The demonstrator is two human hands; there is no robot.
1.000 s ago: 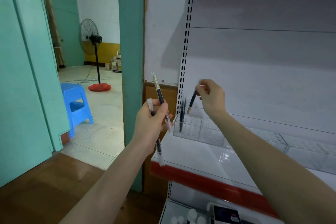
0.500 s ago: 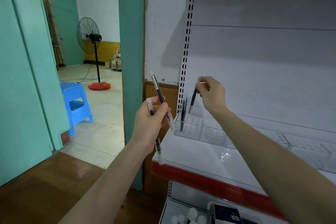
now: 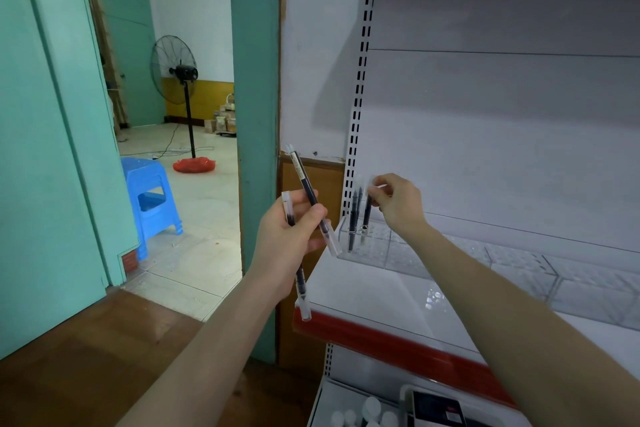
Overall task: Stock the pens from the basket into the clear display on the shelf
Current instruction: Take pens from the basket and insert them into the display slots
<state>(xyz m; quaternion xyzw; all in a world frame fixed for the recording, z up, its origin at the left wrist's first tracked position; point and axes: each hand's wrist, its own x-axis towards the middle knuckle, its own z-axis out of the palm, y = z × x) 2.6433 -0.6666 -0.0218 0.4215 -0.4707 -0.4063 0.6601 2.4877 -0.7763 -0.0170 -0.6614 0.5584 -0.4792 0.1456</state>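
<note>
Head view: white shelf [image 3: 374, 291] beside a teal doorway — right hand [image 3: 398, 203] pinches a pen [image 3: 366, 217] standing in the clear display [image 3: 391, 250]; left hand [image 3: 287, 239] grips two pens [image 3: 308, 191].

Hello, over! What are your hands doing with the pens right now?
Left hand grips two pens. Right hand pinches third pen, tip in clear display. Nothing blocking.
</note>
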